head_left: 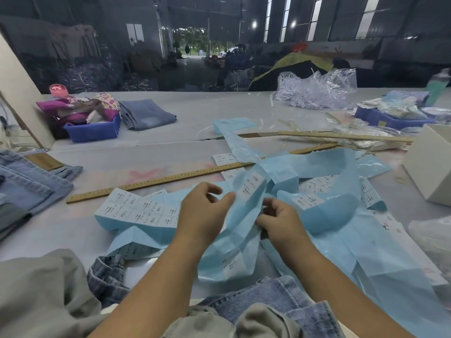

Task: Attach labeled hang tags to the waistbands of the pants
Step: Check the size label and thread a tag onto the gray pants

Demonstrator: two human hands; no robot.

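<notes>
A long light-blue backing strip carrying white printed labels lies crumpled across the table in front of me. My left hand holds a fold of the strip between thumb and fingers, just below a white label. My right hand pinches the strip's edge close beside it. A sheet of several white labels lies flat to the left. Denim pants lie bunched at the near edge under my forearms. More folded jeans are stacked at the left.
A long wooden ruler lies diagonally behind the labels, with another further back. Blue bins stand at back left and back right. A white box is at the right, folded jeans and clear plastic bags at the back.
</notes>
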